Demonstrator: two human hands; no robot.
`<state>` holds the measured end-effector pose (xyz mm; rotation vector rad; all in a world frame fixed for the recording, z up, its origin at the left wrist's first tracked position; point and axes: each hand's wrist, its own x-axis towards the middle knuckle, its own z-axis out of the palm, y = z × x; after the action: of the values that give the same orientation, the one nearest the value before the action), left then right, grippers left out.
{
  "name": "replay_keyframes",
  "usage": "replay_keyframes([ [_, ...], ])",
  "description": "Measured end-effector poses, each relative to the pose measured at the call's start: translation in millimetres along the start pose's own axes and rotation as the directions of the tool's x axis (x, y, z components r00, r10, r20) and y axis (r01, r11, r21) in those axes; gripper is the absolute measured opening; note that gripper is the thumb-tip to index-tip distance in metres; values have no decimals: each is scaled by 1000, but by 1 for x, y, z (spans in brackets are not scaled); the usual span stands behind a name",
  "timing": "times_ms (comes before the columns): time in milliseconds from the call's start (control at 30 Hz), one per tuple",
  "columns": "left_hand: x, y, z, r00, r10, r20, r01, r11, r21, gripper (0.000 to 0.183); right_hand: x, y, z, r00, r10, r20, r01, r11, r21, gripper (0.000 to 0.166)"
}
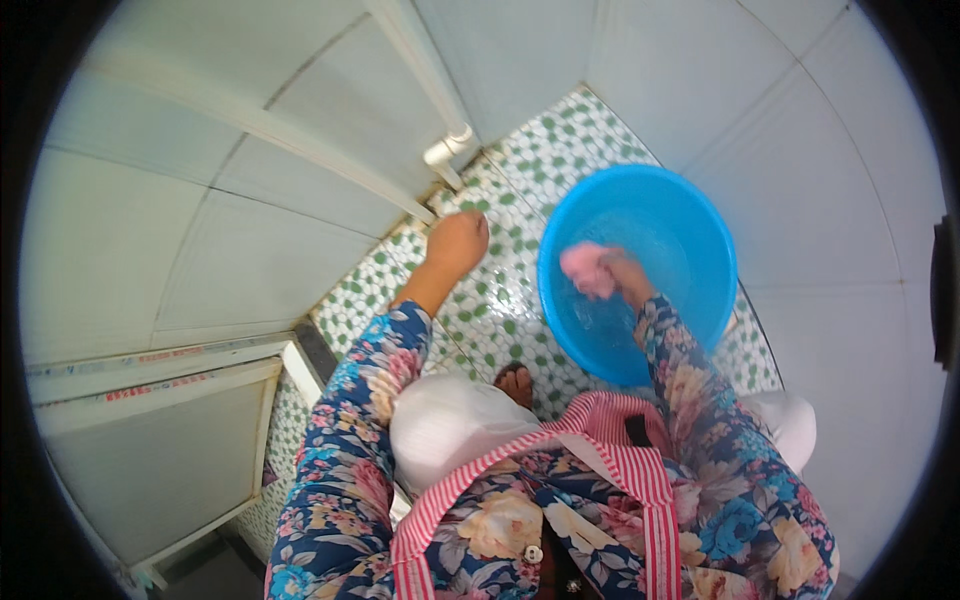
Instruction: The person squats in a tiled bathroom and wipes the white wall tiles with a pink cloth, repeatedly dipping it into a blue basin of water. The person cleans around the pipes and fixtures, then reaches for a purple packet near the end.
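Observation:
My right hand (624, 274) is inside a round blue plastic basin (551, 225) and grips a wet pink cloth (588, 268). Both hand and cloth are blurred. Water (660, 232) lies in the basin around and below them. To the left, my left hand (459, 241) is closed in a fist above the tiled floor, near the wall. Nothing shows in it, though its fingers are mostly turned from view.
Green-and-white pebble-pattern tiles (499, 262) cover the floor, with a wet shine between hand and basin. White pipes (448, 146) run down to the corner. Pale wall panels (825, 210) rise close behind the basin. A framed door (157, 450) stands at lower left.

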<state>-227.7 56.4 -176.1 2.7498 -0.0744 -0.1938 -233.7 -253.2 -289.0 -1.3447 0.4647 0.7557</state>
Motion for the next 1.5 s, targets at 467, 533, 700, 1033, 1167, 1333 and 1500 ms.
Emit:
replay_keyframes([
  [467,30,152,18,939,104,327,280,322,-904,63,-90,-104,50,901,-419,111,333,834,440,40],
  [533,35,158,28,987,60,149,102,482,-870,53,-90,-105,57,899,-433,-66,424,821,382,42],
  [700,32,163,33,999,-31,-19,4,615,-788,35,-90,-100,70,833,-448,-326,527,821,220,33],
  [1033,38,177,12,994,1,-109,-89,577,-812,31,-100,-121,66,685,-596,-418,645,764,-32,27],
  [1167,43,176,6,996,78,42,-6,533,-846,36,-107,-131,58,685,-619,-384,587,781,-211,27],
  [1333,41,153,-1,884,149,444,415,188,-890,67,-100,-152,26,722,-579,-379,624,781,-5,33],
  [1500,46,105,-6,821,-96,562,533,479,-697,81,-96,-160,-11,542,-628,-558,621,747,-237,48],
])
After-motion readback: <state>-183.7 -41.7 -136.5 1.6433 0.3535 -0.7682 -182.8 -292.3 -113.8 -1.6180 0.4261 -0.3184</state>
